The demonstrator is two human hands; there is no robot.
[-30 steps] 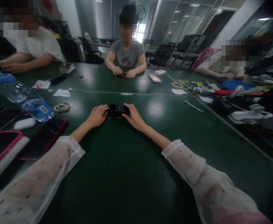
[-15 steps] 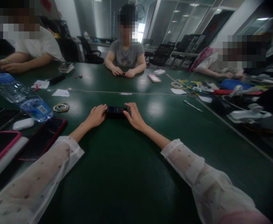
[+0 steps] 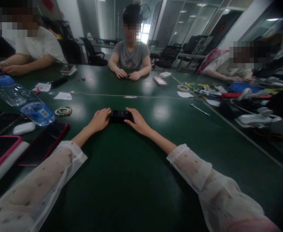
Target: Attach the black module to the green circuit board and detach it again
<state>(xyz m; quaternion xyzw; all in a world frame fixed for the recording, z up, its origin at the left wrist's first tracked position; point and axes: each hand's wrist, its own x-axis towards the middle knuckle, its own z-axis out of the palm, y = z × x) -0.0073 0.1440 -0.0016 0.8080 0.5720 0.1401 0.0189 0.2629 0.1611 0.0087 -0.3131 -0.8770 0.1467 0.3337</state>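
While my left hand (image 3: 100,120) lies with its fingers at the left end of the black device (image 3: 119,116), its thumb hidden so that I cannot tell how far it closes, my right hand (image 3: 139,123) holds the right end between thumb and fingers, parted about as wide as the device. It sits on the green table (image 3: 117,170), well in from the far edge, between the bracelet (image 3: 65,113) and the wrench (image 3: 200,110); I judge this step to be steadying it, and any shift from here calls for even, light pressure from both hands.
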